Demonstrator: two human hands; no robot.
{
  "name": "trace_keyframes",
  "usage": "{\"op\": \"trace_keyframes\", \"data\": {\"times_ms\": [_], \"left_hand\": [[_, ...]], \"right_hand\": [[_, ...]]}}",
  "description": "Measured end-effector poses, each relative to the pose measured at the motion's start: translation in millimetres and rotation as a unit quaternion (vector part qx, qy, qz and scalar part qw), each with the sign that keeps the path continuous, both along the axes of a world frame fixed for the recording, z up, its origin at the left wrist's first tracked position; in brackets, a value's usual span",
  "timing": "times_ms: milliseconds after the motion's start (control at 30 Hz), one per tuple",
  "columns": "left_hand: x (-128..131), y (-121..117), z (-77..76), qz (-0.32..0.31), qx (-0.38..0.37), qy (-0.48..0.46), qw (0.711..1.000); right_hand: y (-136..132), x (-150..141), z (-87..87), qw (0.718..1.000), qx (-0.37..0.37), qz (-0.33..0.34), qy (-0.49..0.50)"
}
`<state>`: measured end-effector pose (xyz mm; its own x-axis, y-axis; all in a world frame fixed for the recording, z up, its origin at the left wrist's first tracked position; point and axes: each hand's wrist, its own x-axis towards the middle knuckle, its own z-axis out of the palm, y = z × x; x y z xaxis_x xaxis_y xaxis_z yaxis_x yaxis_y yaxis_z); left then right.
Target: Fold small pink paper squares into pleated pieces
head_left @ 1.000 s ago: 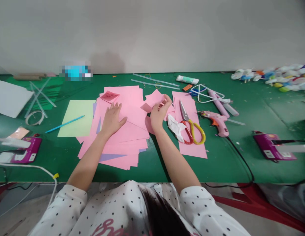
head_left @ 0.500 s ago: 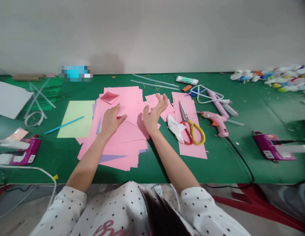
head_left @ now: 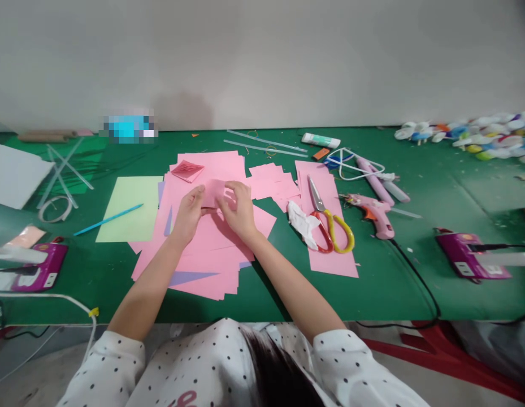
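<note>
Between my hands a small piece of pink paper (head_left: 213, 192) is raised above the paper stack. My left hand (head_left: 189, 213) pinches its left side, with the thumb up along the edge. On its right side, the fingers of my right hand (head_left: 237, 210) are closed at the paper's edge. Under both hands lies a loose stack of pink sheets (head_left: 203, 254), with bits of purple paper showing through. A folded pink paper piece (head_left: 187, 170) rests on the stack's far left corner. Smaller pink paper pieces (head_left: 270, 182) lie beyond my right hand.
To the right are scissors (head_left: 321, 212) on a pink strip, a pink glue gun (head_left: 372, 213) and a glue stick tube (head_left: 320, 140). A blue pencil (head_left: 109, 219) crosses a pale green sheet (head_left: 135, 198) at left. Purple power strips (head_left: 469, 254) sit at both sides.
My right hand has come leftward from the stack's right edge to the small pink paper. That paper is now lifted between both hands, and my left hand has turned to pinch it.
</note>
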<state>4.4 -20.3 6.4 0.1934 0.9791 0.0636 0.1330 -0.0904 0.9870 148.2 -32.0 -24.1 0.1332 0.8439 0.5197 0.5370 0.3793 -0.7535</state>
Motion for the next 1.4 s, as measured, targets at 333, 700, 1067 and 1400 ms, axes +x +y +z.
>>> {"op": "trace_keyframes", "data": {"times_ms": [333,700,1067,1400], "left_hand": [[-0.9,4.1,-7.1,0.000,-0.156,-0.150,0.976],[-0.7,11.7,-1.4,0.025,-0.210,-0.238,0.948],[-0.4,6.6,-6.7,-0.029,-0.107,-0.171,0.979],[-1.4,5.7,-8.8,0.025,0.019,-0.068,0.997]], "right_hand": [[3.3,6.6,-2.6,0.998,0.050,-0.001,0.028],[3.0,7.3,-5.8,0.996,0.045,0.066,-0.041],[3.1,6.8,2.0,0.981,-0.076,0.097,0.152],[3.7,7.3,5.4,0.968,-0.135,0.123,0.171]]}}
